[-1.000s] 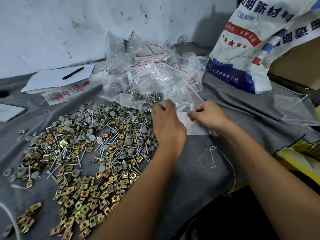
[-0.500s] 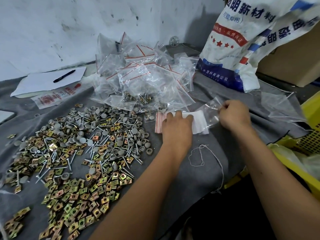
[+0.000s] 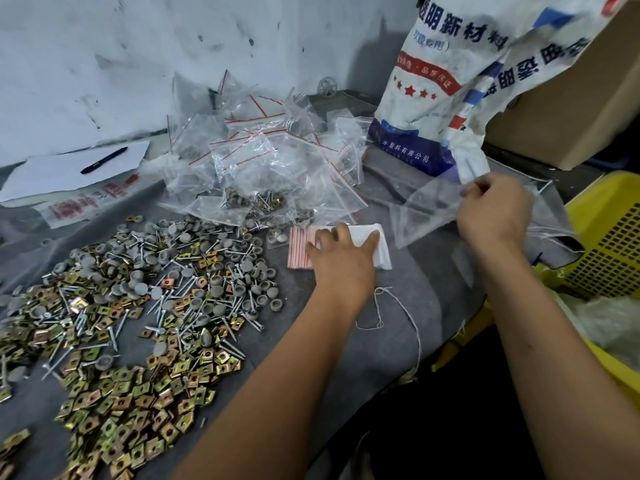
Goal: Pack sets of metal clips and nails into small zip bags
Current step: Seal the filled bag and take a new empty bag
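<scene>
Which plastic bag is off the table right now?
The large clear bag pinched in the right hand, lifted beside the yellow basket. The small zip bags lie stacked flat under the left hand.

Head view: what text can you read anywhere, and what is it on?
Sack, large blue: "新材料", first characters cut off.
Sack, red band: white characters, blurred.
Sack, blue base: "塑料有限公司".
Wrapper by the paper: red print, unreadable.
Zip bags, pen: no text seen.

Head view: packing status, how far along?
Done: a heap of filled zip bags at the back. In hand: left hand presses the stack of empty zip bags; right hand pinches a clear plastic sheet. Left: a large loose pile of clips, nails and grey caps.
</scene>
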The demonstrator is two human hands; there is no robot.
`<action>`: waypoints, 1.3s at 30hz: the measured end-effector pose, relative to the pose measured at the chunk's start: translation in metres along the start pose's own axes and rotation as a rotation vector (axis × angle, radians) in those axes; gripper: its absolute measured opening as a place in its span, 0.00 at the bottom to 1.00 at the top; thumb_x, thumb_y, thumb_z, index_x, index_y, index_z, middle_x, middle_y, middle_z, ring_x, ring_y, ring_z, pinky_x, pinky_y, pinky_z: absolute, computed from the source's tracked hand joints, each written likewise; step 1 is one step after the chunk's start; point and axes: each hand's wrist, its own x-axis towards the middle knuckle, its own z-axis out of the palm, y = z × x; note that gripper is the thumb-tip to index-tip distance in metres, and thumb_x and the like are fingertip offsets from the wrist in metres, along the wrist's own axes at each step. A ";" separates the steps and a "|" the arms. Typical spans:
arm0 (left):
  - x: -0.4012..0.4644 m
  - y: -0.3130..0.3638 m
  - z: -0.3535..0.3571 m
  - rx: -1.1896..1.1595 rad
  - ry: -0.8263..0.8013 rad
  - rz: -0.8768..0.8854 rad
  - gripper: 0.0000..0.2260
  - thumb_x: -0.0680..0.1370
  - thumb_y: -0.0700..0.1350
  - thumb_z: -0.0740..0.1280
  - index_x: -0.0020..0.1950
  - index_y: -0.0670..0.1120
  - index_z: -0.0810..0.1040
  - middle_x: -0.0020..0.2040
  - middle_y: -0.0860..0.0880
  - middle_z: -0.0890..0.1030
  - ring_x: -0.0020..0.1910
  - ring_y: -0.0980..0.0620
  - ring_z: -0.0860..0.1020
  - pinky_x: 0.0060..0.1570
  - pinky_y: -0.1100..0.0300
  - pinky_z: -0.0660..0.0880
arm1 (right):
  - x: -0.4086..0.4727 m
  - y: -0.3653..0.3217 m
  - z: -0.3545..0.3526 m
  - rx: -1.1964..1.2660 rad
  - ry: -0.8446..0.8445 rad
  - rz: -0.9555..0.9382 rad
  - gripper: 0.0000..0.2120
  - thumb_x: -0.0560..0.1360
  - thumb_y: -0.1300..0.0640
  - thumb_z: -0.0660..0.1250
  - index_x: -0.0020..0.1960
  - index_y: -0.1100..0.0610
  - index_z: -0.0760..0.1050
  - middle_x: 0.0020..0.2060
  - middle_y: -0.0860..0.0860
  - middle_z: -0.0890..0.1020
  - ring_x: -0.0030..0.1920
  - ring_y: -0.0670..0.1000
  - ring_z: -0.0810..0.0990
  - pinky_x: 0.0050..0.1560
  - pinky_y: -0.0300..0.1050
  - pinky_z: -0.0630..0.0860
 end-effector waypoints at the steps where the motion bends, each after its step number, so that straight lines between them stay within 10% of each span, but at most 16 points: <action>1: 0.000 0.000 0.000 0.000 -0.007 0.000 0.32 0.84 0.48 0.60 0.84 0.62 0.49 0.80 0.38 0.54 0.77 0.31 0.57 0.74 0.33 0.59 | 0.000 -0.006 -0.003 0.022 0.014 -0.034 0.11 0.79 0.62 0.61 0.50 0.60 0.83 0.48 0.60 0.85 0.51 0.61 0.81 0.50 0.46 0.73; 6: -0.004 -0.007 -0.009 -0.185 0.036 -0.009 0.29 0.80 0.42 0.64 0.81 0.54 0.63 0.75 0.37 0.64 0.73 0.32 0.64 0.72 0.36 0.65 | -0.017 -0.042 -0.003 0.149 -0.054 -0.216 0.09 0.80 0.54 0.68 0.51 0.56 0.86 0.42 0.52 0.86 0.41 0.50 0.81 0.44 0.42 0.72; 10: -0.024 -0.028 -0.020 -1.150 0.432 -0.171 0.13 0.75 0.29 0.63 0.49 0.42 0.84 0.51 0.40 0.84 0.51 0.37 0.82 0.50 0.44 0.81 | -0.042 -0.064 0.013 0.451 -0.233 -0.114 0.06 0.78 0.52 0.73 0.43 0.51 0.86 0.35 0.43 0.85 0.34 0.38 0.79 0.38 0.36 0.73; 15: -0.056 -0.095 -0.033 -2.083 0.437 -0.451 0.21 0.86 0.55 0.57 0.62 0.40 0.80 0.48 0.41 0.88 0.45 0.42 0.87 0.46 0.49 0.84 | -0.088 -0.095 0.044 0.660 -0.428 -0.102 0.07 0.73 0.53 0.79 0.36 0.50 0.86 0.35 0.47 0.87 0.35 0.42 0.82 0.42 0.50 0.81; 18: -0.087 -0.139 -0.030 -1.931 0.474 -0.348 0.32 0.79 0.68 0.61 0.68 0.42 0.74 0.47 0.43 0.88 0.46 0.41 0.87 0.48 0.44 0.85 | -0.121 -0.120 0.069 0.719 -0.539 -0.172 0.10 0.71 0.53 0.80 0.33 0.49 0.85 0.30 0.45 0.85 0.30 0.41 0.79 0.37 0.45 0.77; 23: -0.136 -0.205 -0.015 -1.440 0.816 -0.507 0.13 0.76 0.37 0.76 0.56 0.45 0.76 0.41 0.45 0.85 0.39 0.46 0.86 0.41 0.44 0.85 | -0.170 -0.164 0.111 0.713 -0.821 -0.289 0.13 0.76 0.48 0.75 0.36 0.54 0.85 0.29 0.47 0.83 0.30 0.45 0.80 0.36 0.40 0.76; 27: -0.161 -0.269 0.005 -1.184 0.822 -0.700 0.14 0.76 0.37 0.76 0.58 0.45 0.77 0.44 0.44 0.85 0.42 0.43 0.85 0.43 0.39 0.84 | -0.196 -0.191 0.131 0.505 -1.189 -0.460 0.08 0.79 0.50 0.72 0.41 0.50 0.84 0.33 0.45 0.85 0.32 0.43 0.83 0.33 0.38 0.76; 36: -0.169 -0.276 0.032 -0.438 1.094 -0.807 0.25 0.73 0.50 0.78 0.64 0.42 0.73 0.60 0.43 0.77 0.60 0.43 0.73 0.63 0.53 0.70 | -0.239 -0.206 0.162 0.535 -0.943 -0.725 0.08 0.74 0.47 0.77 0.36 0.46 0.84 0.32 0.43 0.85 0.30 0.44 0.80 0.32 0.38 0.74; 39: -0.159 -0.256 0.027 -0.734 1.088 -0.535 0.11 0.78 0.49 0.74 0.53 0.46 0.77 0.48 0.50 0.81 0.47 0.53 0.79 0.48 0.62 0.76 | -0.239 -0.202 0.165 0.608 -0.925 -0.785 0.11 0.75 0.51 0.76 0.35 0.46 0.82 0.30 0.42 0.83 0.30 0.43 0.79 0.30 0.36 0.72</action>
